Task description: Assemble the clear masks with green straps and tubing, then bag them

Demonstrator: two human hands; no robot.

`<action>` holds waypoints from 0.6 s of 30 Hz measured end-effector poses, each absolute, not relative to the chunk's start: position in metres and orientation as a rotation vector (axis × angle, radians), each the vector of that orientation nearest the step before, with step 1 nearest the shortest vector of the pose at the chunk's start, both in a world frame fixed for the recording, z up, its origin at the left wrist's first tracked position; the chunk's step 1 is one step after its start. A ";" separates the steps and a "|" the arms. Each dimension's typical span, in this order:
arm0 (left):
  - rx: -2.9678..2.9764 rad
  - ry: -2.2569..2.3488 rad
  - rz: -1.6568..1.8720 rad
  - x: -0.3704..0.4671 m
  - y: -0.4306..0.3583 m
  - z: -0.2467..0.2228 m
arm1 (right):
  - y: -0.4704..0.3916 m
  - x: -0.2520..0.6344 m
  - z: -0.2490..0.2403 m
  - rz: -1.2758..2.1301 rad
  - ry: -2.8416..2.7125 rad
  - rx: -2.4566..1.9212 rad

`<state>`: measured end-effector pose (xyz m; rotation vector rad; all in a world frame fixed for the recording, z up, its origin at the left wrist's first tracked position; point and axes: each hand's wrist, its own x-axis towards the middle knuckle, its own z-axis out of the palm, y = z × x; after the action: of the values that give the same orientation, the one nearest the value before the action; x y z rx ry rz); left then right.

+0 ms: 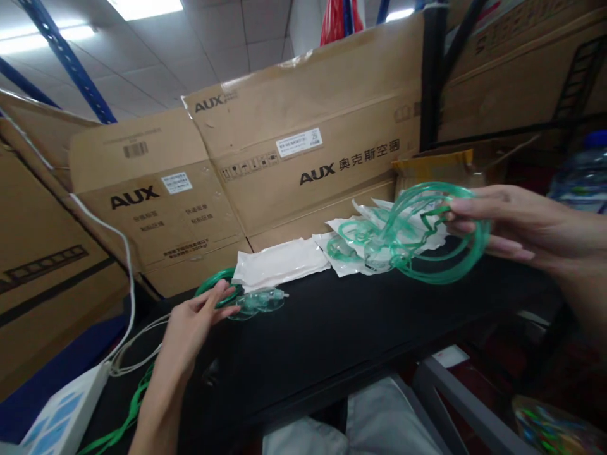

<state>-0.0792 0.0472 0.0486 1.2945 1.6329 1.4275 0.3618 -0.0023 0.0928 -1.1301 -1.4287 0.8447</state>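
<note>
Raised at the right, my right hand point(502, 221) pinches a coil of green tubing point(441, 272) with a clear mask hanging from its left side. Behind that coil lie several white packets point(339, 253) with green tubing showing on them. My left hand point(202, 309) has its fingers together on another green coil point(222, 275) on the black table. Just right of those fingers is a clear mask point(260, 302) with a pale green connector. A flat white packet point(282, 262) lies behind this mask, near the cardboard.
Large cardboard panels point(303, 145) stand along the back of the black table point(332, 328). A white power strip point(71, 411), cables and green straps point(130, 411) are at the lower left. A grey chair frame point(455, 398) is below the table, and a blue-capped bottle point(583, 170) at the right.
</note>
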 end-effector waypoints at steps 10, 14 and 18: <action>2.273 2.183 0.269 -0.032 0.167 0.068 | 0.010 0.328 0.075 1.339 -1.545 -0.901; 2.213 2.172 -0.002 -0.017 0.204 0.046 | 0.013 0.312 0.072 1.435 -1.580 -0.814; 2.165 2.191 -0.091 -0.002 0.221 0.031 | 0.018 0.293 0.068 1.548 -1.584 -0.727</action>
<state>-0.0018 0.2206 0.0309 2.1649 2.1911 -0.0908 0.2932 0.0177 0.0676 -0.7271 -1.5838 1.5478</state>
